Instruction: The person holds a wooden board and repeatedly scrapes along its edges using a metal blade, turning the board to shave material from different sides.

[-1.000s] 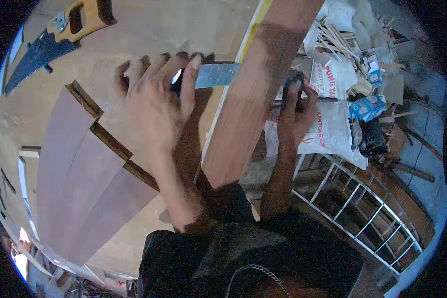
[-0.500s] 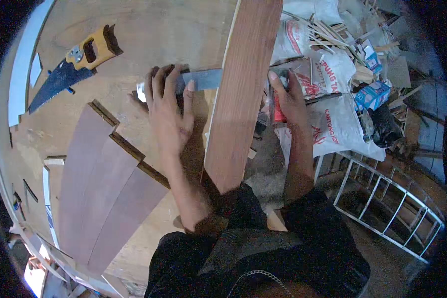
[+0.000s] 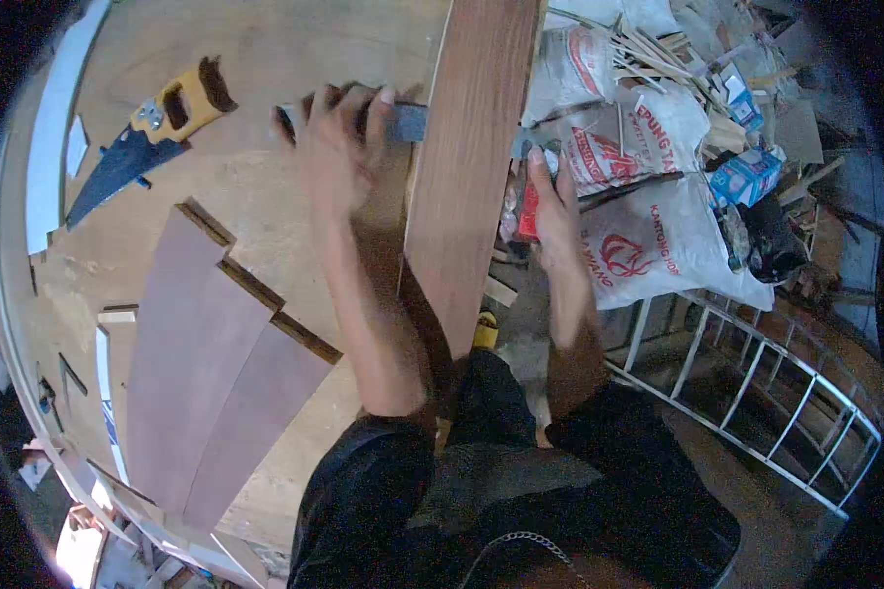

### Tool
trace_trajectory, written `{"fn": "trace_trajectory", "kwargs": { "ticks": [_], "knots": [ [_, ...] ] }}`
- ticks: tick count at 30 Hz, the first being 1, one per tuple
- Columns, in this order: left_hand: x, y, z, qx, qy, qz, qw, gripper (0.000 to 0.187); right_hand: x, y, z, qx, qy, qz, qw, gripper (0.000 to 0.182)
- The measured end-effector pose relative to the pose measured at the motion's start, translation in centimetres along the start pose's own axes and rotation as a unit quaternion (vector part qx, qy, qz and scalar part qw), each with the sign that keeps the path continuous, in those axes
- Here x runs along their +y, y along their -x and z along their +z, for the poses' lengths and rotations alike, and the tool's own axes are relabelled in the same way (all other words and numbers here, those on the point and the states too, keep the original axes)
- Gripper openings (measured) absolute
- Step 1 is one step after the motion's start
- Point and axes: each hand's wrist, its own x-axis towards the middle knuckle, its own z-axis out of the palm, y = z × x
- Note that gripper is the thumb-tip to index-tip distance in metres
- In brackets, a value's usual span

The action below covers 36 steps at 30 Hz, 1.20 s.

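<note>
A long reddish-brown plank [image 3: 467,167] runs from the top of the view down toward my lap. On its left, my left hand [image 3: 339,142] has its fingers curled over a flat metal strip [image 3: 409,123]. The plank hides the strip's middle. My right hand [image 3: 557,211], at the plank's right edge, is closed on a red object [image 3: 528,206] with its thumb along it; the object's full shape is hidden. Left of my left forearm lies a curved, fan-shaped wooden panel [image 3: 201,363] with a stepped edge.
A handsaw [image 3: 192,103] with a yellow handle lies at the upper left of the plywood surface [image 3: 285,49]. White printed sacks [image 3: 648,245], wood scraps [image 3: 653,54] and a blue box [image 3: 746,177] are piled on the right. A metal rack [image 3: 746,393] stands at the lower right.
Both hands have shifted, my left up along the plank and my right slightly left. The metal strip has moved upward and the red object leftward with them. The plank appears a little farther left.
</note>
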Motion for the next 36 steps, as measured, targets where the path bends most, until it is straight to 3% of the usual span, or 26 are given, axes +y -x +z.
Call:
{"fn": "trace_trajectory", "kwargs": {
  "ticks": [1,4,5,6,10,12,16,17,19,20,23,26,30,33,36],
  "knots": [
    [0.0,0.0,0.1,-0.024,0.018,0.013,0.999,0.040,-1.7,1.4,-0.3,-0.034,-0.033,0.049,0.998,0.060],
    [0.2,0.4,-0.1,-0.031,0.023,0.028,0.999,0.039,0.5,1.2,0.4,0.030,0.208,-0.099,0.973,0.062],
    [0.3,0.6,-0.3,-0.033,0.026,0.038,0.998,0.039,0.2,2.5,-0.8,-0.021,0.071,0.017,0.997,0.061],
    [0.6,0.6,-0.3,-0.031,0.032,0.045,0.998,0.039,-3.1,3.6,-1.1,-0.072,-0.066,0.126,0.987,0.059],
    [2.1,0.6,-0.3,-0.021,0.026,0.049,0.998,0.037,-2.7,4.5,-0.9,-0.046,-0.101,0.188,0.976,0.052],
    [2.5,0.5,-0.2,-0.036,0.016,0.046,0.998,0.036,-0.5,3.7,-0.7,0.006,-0.051,0.026,0.998,0.049],
    [2.9,0.9,-0.3,-0.047,0.002,0.038,0.998,0.034,-1.3,3.7,-1.3,0.007,-0.023,0.017,1.000,0.050],
    [3.0,1.0,-0.5,-0.052,0.005,0.031,0.998,0.034,-2.6,3.7,-1.4,-0.035,-0.112,0.134,0.984,0.053],
    [2.4,1.1,-1.0,-0.079,0.020,0.001,0.997,0.034,-2.1,3.0,-1.1,0.015,0.019,0.076,0.997,0.055],
    [1.7,1.3,-1.2,-0.094,0.031,-0.023,0.995,0.034,-1.5,1.6,-1.3,0.007,0.022,0.067,0.997,0.055],
    [0.4,3.6,-2.4,-0.109,0.077,-0.095,0.987,0.033,-2.1,-2.8,-2.8,-0.135,-0.019,0.084,0.987,0.058],
    [2.2,5.7,-3.5,-0.043,-0.032,-0.067,0.996,0.031,-4.8,-4.5,-2.4,-0.229,0.087,0.026,0.969,0.060],
    [1.2,5.7,-3.4,-0.039,0.003,-0.072,0.997,0.030,-4.2,-5.1,-3.0,-0.174,0.247,-0.043,0.952,0.066],
    [1.0,5.5,-4.2,-0.083,0.085,-0.110,0.987,0.030,-3.9,-5.8,-2.8,-0.211,0.187,0.102,0.954,0.068],
    [0.2,5.8,-4.8,-0.093,0.194,-0.107,0.971,0.027,-2.8,-5.9,-2.9,-0.149,0.238,0.014,0.960,0.056]
  ]
}}
